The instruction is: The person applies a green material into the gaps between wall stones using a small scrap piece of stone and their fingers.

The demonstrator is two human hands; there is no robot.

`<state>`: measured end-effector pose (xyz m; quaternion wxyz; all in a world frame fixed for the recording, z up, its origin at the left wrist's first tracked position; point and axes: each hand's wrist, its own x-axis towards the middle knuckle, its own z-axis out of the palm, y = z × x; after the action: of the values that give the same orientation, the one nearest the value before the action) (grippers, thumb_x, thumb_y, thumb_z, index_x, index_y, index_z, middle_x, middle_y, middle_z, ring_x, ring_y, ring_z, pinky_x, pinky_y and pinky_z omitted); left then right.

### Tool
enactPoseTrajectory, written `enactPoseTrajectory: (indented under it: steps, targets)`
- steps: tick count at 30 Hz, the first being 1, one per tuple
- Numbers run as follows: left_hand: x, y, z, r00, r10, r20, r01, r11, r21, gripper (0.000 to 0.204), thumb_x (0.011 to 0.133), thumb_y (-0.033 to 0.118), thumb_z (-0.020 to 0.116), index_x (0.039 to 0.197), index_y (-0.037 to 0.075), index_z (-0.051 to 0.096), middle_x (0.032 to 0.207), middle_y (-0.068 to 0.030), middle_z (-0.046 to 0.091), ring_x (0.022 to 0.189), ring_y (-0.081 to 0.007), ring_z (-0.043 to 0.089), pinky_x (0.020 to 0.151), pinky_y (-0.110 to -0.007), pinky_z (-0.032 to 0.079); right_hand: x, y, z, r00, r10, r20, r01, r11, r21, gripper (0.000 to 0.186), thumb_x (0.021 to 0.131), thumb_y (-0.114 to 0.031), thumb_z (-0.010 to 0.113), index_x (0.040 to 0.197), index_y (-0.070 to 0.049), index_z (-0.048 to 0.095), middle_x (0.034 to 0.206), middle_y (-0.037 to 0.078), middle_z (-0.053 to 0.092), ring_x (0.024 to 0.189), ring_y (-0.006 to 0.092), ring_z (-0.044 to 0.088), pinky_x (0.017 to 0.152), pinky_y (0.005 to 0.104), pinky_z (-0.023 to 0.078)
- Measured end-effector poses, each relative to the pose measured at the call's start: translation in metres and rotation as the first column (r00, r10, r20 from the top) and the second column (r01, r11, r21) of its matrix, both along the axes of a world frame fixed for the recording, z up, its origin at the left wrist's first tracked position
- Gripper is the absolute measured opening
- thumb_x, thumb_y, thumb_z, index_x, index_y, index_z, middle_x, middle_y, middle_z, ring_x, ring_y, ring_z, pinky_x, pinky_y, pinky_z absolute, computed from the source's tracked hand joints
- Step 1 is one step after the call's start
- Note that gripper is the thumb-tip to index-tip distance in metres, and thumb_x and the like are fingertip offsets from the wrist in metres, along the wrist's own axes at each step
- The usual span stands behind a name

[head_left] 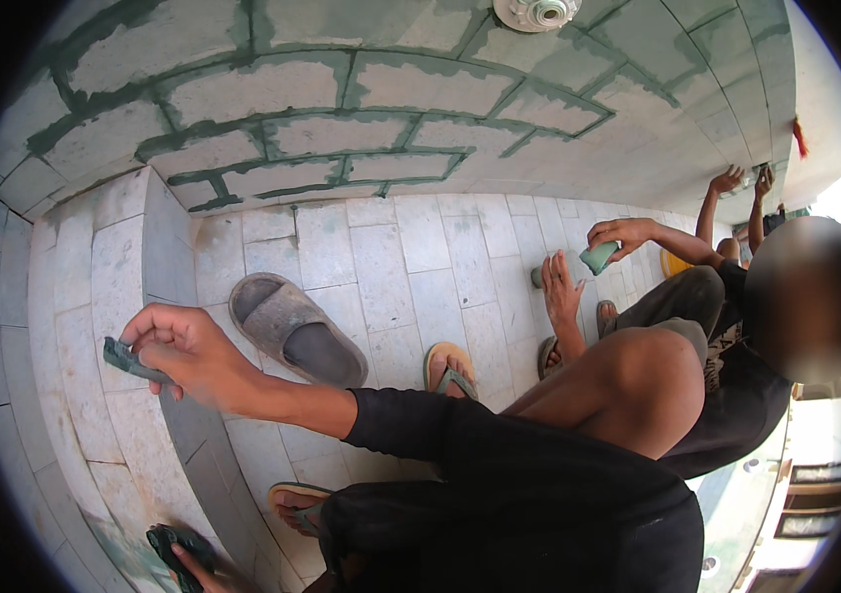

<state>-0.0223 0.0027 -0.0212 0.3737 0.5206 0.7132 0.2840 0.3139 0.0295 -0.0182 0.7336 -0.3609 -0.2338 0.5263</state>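
My right hand (188, 356), at the end of a black sleeve, reaches over a tiled ledge (124, 257). Its fingers pinch a small, flat, dark green piece (133, 362) just above the tiles; its material is unclear. Lower down, at the bottom edge, my left hand (201, 571) is closed on a dark green, wet-looking lump (173, 553) beside the ledge; part of that hand is out of the picture. Green paste (109, 524) is smeared on the ledge near it. Across the tiled wall (252, 89), green paste fills the joints and spreads over tile edges.
A worn grey slide sandal (297, 331) lies on the tiled floor (430, 267). My feet in flip-flops (452, 371) stand nearby. To the right a co-worker sits holding a green block (598, 257). Another person's hands (727, 180) touch the wall beyond a yellow bucket (674, 265).
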Motion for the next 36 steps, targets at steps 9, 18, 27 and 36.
enactPoseTrajectory:
  steps: [9, 18, 27, 36]
  targets:
    - [0.038, -0.005, -0.01, 0.999, -0.005, 0.05, -0.013, 0.931, 0.365, 0.031, 0.098, 0.015, 0.074, 0.113, -0.012, 0.071, 0.109, -0.015, 0.073, 0.091, -0.0199, 0.067, 0.083, -0.033, 0.054, -0.025, -0.021, 0.031, 0.792, 0.408, 0.454, -0.413, 0.906, -0.093, 0.019, 0.104, -0.01, 0.051, 0.119, 0.002, 0.054, 0.091, 0.009, 0.058, 0.076, 0.0162, 0.053, 0.07, 0.0351, 0.045]
    - [0.04, 0.004, -0.001, 0.973, -0.177, -0.148, 0.231, 0.79, 0.568, 0.02, 0.084, -0.01, 0.076, 0.104, -0.006, 0.076, 0.101, -0.0179, 0.078, 0.094, -0.0275, 0.07, 0.087, -0.038, 0.05, -0.034, -0.022, 0.053, 0.703, 0.398, 0.589, -0.427, 0.899, -0.099, 0.025, 0.102, -0.011, 0.06, 0.124, 0.0, 0.056, 0.111, 0.012, 0.064, 0.095, 0.0187, 0.06, 0.082, 0.0349, 0.049]
    - [0.055, 0.003, 0.01, 0.966, -0.191, -0.174, 0.259, 0.709, 0.656, 0.026, 0.075, -0.01, 0.08, 0.099, -0.001, 0.077, 0.097, -0.0151, 0.078, 0.092, -0.0278, 0.074, 0.083, -0.035, 0.044, -0.032, -0.02, 0.063, 0.592, 0.443, 0.673, -0.468, 0.869, -0.161, 0.028, 0.098, -0.01, 0.07, 0.124, -0.002, 0.069, 0.113, 0.009, 0.07, 0.101, 0.0184, 0.066, 0.088, 0.0319, 0.052]
    - [0.052, 0.004, 0.017, 0.964, -0.193, -0.182, 0.265, 0.688, 0.676, 0.029, 0.073, -0.009, 0.082, 0.1, 0.002, 0.078, 0.096, -0.0131, 0.079, 0.092, -0.0253, 0.075, 0.078, -0.034, 0.043, -0.041, -0.018, 0.076, 0.501, 0.397, 0.769, -0.412, 0.891, -0.192, 0.026, 0.094, -0.009, 0.075, 0.118, 0.0, 0.072, 0.112, 0.013, 0.073, 0.1, 0.0213, 0.069, 0.088, 0.0315, 0.053]
